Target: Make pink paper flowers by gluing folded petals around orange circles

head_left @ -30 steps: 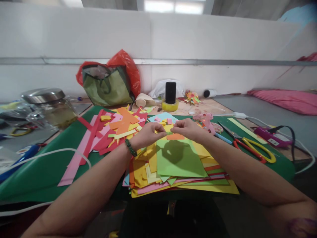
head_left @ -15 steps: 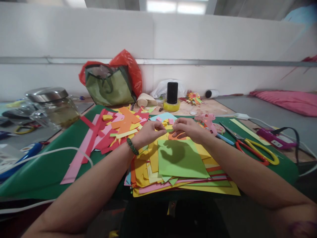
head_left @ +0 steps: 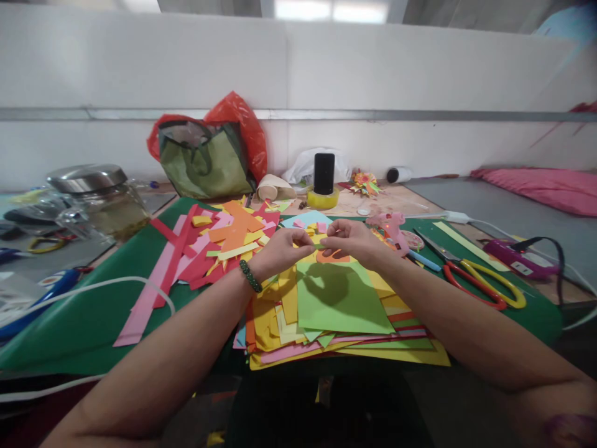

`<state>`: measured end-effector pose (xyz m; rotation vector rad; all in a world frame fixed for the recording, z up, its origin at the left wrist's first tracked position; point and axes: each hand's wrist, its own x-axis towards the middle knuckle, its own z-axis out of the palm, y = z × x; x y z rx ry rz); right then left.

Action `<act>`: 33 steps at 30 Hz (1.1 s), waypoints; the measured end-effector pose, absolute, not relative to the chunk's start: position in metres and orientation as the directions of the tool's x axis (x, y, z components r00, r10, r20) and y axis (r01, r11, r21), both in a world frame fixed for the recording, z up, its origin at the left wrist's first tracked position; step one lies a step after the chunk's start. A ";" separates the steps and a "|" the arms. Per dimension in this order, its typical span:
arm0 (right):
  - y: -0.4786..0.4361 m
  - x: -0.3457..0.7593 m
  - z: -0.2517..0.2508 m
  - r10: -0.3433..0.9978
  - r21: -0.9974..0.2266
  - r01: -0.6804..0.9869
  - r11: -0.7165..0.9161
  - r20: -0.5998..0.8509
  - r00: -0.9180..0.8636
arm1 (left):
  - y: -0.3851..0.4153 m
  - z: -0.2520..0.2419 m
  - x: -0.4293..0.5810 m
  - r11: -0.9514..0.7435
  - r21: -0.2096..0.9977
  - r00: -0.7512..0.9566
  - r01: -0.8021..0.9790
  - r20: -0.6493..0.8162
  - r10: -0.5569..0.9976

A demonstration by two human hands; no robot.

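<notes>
My left hand (head_left: 285,250), below which a dark green beaded bracelet (head_left: 250,276) circles the wrist, is closed in a pinch. Facing it, my right hand (head_left: 351,240) has its fingers curled and pinched too. Between the fingertips shows a small green paper piece (head_left: 318,246), mostly hidden. Just beneath, a light green paper sheet (head_left: 345,305) carries the shadow of both hands. It lies on a stack of coloured paper (head_left: 289,354). Small pink and yellow paper bits (head_left: 321,228) sit beyond the fingers.
Paper scraps (head_left: 233,233) are heaped at left on the green mat (head_left: 93,330). Right of my hands are a pink glue gun (head_left: 394,227) and scissors (head_left: 480,280). Behind stand a phone (head_left: 324,173) on a tape roll (head_left: 323,199), a bag (head_left: 205,162) and a glass jar (head_left: 109,208).
My right hand has shifted slightly left, and its fingers are curled closer together near the left fingertips. Less of the green piece shows.
</notes>
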<state>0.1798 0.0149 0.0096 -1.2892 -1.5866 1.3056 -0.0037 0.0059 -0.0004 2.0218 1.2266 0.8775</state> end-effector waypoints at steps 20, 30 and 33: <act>0.017 0.179 0.004 0.967 -0.926 0.337 0.170 0.091 -0.237 | 0.005 -0.001 -0.002 -0.346 0.827 0.311 0.443 0.220 0.925; 0.013 0.177 0.006 0.962 -0.905 0.379 0.196 0.101 -0.255 | 0.004 -0.001 -0.002 -0.351 0.785 0.285 0.510 0.231 0.930; 0.014 0.178 0.005 0.957 -0.902 0.376 0.214 0.116 -0.266 | 0.004 0.000 -0.002 -0.346 0.776 0.282 0.527 0.225 0.933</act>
